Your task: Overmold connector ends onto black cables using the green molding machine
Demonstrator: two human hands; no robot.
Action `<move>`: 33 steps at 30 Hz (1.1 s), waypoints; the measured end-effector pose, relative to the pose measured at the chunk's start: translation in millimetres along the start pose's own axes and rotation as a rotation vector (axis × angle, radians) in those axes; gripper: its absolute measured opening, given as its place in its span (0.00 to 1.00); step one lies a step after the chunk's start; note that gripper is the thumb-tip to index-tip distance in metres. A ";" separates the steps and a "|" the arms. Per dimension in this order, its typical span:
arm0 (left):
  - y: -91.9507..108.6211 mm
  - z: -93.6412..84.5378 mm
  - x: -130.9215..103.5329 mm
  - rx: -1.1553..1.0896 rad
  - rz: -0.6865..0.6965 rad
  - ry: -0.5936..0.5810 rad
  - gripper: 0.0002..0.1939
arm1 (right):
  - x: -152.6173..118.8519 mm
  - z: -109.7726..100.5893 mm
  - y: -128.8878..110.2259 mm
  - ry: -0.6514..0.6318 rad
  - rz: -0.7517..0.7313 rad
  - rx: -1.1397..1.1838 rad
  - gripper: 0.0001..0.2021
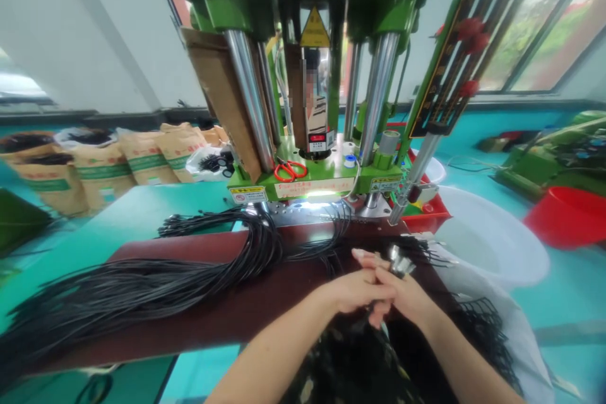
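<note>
My left hand (362,290) and my right hand (402,290) meet at the near edge of the dark red board (265,303), close to my lap. Their fingers overlap around a small bunch of silvery metal pieces (400,262), which sticks out above my right hand. Which fingers grip the bunch is partly hidden. Black cables (189,284) lie in a long bundle over the board, left of my hands. More cable ends (426,249) lie just beyond my right hand. A green press (303,186) stands behind the board.
Red-handled scissors (290,170) rest on the press ledge. Paper sacks (101,167) stand at the left. On the right are a white tub (492,237), a red basin (568,218) and a white bag of black cables (518,328). A person (317,113) shows behind the press columns.
</note>
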State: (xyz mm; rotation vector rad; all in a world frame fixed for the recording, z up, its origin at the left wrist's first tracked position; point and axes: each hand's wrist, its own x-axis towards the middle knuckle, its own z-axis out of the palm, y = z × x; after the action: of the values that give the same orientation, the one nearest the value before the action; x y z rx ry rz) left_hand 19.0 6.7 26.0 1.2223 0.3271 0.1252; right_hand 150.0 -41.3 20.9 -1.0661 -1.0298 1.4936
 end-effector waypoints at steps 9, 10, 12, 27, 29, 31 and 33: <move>0.8 -4.0 19.6 -0.023 -0.154 0.041 0.20 | 12.2 -28.3 -55.7 -0.120 -0.203 -0.610 0.15; 1.8 -4.2 22.2 -0.033 -0.139 0.063 0.20 | 13.3 -26.4 -56.7 -0.124 -0.178 -0.680 0.16; 2.3 -4.2 27.1 -0.074 -0.087 0.105 0.19 | 15.0 -22.2 -54.3 -0.097 -0.121 -0.718 0.19; -6.2 2.2 39.0 -0.466 0.026 0.601 0.17 | 109.6 -52.0 -34.5 0.086 -0.217 -1.258 0.19; -7.9 1.0 39.2 -0.463 0.055 0.619 0.19 | 130.3 -53.7 -34.7 0.086 -0.213 -1.420 0.18; -9.4 0.2 38.1 -0.469 0.077 0.620 0.21 | 142.6 -51.1 -34.1 0.025 -0.210 -1.493 0.18; -10.5 -0.4 36.7 -0.470 0.095 0.627 0.22 | 147.3 -46.2 -34.7 -0.030 -0.204 -1.564 0.17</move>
State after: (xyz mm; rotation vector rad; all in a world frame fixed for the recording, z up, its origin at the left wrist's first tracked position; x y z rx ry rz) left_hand 52.8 13.3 9.5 0.7056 0.7373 0.6387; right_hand 184.8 113.0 24.7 -1.8170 -2.3190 0.2857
